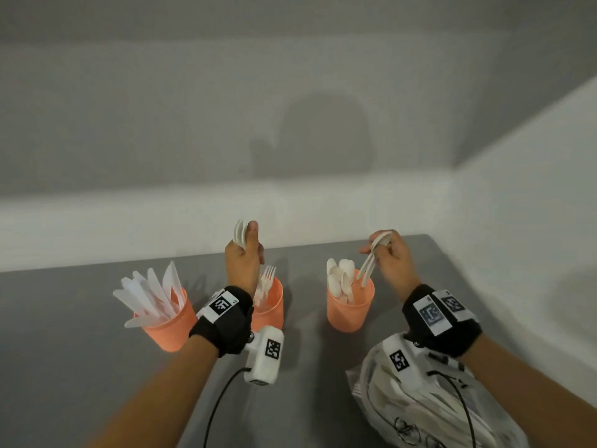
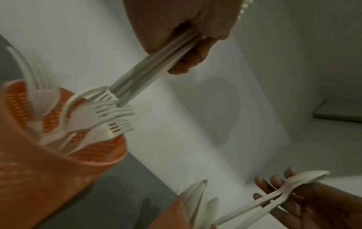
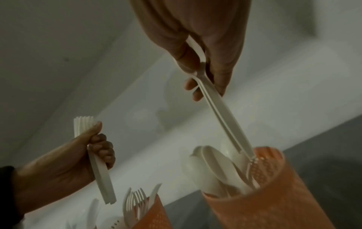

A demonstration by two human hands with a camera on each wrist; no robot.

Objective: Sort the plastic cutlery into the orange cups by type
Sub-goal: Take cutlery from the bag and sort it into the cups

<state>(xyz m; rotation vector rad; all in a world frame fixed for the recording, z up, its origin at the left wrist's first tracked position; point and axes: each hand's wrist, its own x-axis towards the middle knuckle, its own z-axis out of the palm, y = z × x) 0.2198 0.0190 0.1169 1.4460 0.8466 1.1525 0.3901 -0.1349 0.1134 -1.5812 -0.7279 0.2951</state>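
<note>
Three orange cups stand in a row on the grey table (image 1: 74, 367). The left cup (image 1: 169, 328) holds knives, the middle cup (image 1: 271, 308) holds forks, and the right cup (image 1: 350, 313) holds spoons. My left hand (image 1: 244, 257) grips a small stack of white forks (image 1: 239, 233) by the handles, tines up, above the fork cup (image 2: 58, 167). The fork handles (image 2: 149, 72) point down at the forks standing in it. My right hand (image 1: 386, 253) pinches stacked white spoons (image 1: 371, 258) by the bowls. The spoon handles (image 3: 225, 117) reach down to the rim of the spoon cup (image 3: 264, 198).
A crinkled clear bag (image 1: 416, 402) with more white cutlery lies at the table's near right, under my right forearm. White walls close off the back and right side. A black cable (image 1: 219, 402) hangs from my left wrist camera.
</note>
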